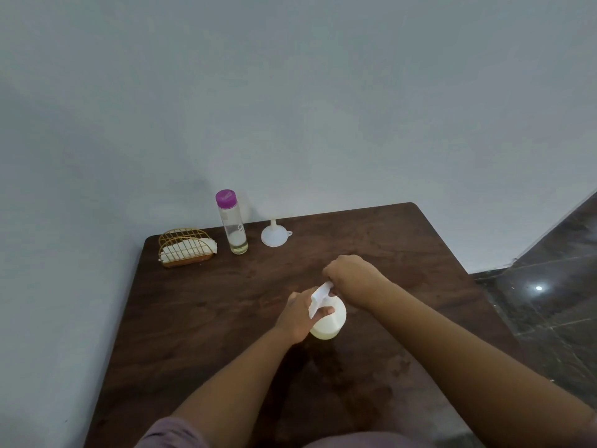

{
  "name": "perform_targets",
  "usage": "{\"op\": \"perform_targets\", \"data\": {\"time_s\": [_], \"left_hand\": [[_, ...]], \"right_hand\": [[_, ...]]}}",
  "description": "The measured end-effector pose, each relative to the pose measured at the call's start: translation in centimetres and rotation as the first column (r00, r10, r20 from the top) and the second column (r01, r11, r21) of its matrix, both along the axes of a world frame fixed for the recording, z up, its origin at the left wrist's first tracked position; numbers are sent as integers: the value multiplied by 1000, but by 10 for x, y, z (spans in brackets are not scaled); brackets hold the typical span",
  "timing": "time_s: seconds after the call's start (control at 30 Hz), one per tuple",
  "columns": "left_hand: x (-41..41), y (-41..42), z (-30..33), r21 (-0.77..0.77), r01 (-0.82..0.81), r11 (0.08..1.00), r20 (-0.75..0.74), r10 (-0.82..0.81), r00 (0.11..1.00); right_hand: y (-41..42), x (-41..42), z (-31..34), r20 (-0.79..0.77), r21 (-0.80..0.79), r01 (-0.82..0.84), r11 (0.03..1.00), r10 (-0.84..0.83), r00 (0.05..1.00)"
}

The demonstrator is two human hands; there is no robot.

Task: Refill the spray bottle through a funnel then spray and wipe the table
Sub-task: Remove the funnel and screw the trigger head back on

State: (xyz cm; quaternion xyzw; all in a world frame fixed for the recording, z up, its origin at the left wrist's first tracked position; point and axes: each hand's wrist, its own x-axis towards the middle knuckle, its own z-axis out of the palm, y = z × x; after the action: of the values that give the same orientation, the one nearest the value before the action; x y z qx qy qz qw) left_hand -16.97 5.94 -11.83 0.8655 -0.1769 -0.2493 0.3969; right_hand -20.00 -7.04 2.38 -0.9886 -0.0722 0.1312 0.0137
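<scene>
A white spray bottle (329, 321) stands upright near the middle of the dark wooden table (200, 318). My left hand (298, 315) wraps around its body from the left. My right hand (350, 273) grips the white spray head (319, 297) on top of the bottle. A white funnel (274, 235) rests wide end down at the back of the table, spout up. To its left stands a clear bottle (233, 223) with a purple cap and a little pale liquid at the bottom.
A gold wire holder (185, 247) with white napkins sits at the back left corner. A pale wall runs behind and along the left of the table. Dark tiled floor (549, 292) lies beyond the right edge.
</scene>
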Motion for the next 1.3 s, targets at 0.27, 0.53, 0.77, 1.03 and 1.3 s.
{"op": "perform_targets", "data": {"time_s": [0.27,0.53,0.77,1.03,1.3], "left_hand": [[-6,4,-7,-67,-27,997,-56,23,998],[-5,11,-2,12,91,996,48,-91,995],[1,11,1,106,124,987,79,-132,988],[-5,9,-5,114,96,989,155,-113,981],[-16,2,-4,80,-7,997,324,-20,946]], "right_hand": [[15,0,-21,33,102,269,958,-274,961],[1,-14,-47,-640,638,744,197,-402,655],[-30,-13,-52,-354,609,368,702,-175,919],[-29,-13,-75,-34,620,238,748,-278,960],[5,-28,-105,-58,770,492,406,-723,688]]}}
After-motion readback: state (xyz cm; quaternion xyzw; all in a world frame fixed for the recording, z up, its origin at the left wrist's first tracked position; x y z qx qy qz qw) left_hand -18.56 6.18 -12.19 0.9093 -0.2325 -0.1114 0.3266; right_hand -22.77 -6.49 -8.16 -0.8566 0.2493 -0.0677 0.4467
